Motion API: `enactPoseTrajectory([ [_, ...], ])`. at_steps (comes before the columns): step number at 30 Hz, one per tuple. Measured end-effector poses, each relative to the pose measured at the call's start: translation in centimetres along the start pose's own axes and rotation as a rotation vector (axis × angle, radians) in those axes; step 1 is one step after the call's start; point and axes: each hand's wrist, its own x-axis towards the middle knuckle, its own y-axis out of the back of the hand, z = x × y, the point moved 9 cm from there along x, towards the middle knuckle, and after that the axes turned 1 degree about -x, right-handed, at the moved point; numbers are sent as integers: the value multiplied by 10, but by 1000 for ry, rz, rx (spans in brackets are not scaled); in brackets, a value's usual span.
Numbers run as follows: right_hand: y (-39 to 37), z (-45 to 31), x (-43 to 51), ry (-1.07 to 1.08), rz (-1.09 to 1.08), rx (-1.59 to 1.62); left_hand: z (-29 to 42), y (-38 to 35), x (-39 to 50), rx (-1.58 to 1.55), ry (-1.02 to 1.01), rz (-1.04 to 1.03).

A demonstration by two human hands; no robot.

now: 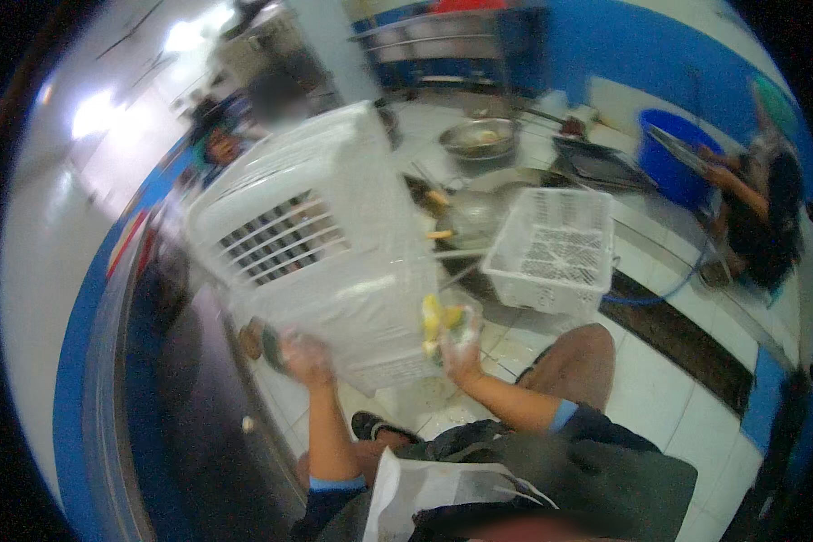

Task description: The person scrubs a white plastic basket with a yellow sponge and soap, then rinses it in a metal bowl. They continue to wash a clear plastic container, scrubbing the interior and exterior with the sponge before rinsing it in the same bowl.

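A large white plastic chair (352, 298) with a slatted opening stands tilted before me, wet and shiny. At its lower left edge is my left hand (307, 357), blurred; whether its fingers grip the chair I cannot tell. Beside that hand, on its outer side, is a dark green thing (273, 349), perhaps a scouring pad. My right hand (462, 345), whitish as if with suds, is closed around a yellow and green sponge (440, 322) at the chair's right side.
A white plastic basket (549, 291) stands right of the chair, near metal pans (471, 220) and a steel basin (480, 139). Dark trays (603, 166) lie farther back. At the right, another person (762, 217) handles a flat thing over a blue tub (674, 179). More people are at the upper left.
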Motion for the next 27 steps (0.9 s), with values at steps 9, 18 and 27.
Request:
enactPoseTrajectory([
  [9,43,65,113,-93,198,254,78,-67,-35,775,-176,-96],
  [18,8,147,-53,-829,144,456,56,-61,-16,844,-263,-109],
  [27,55,-150,122,258,-66,131,60,-73,-21,1157,-348,-179],
])
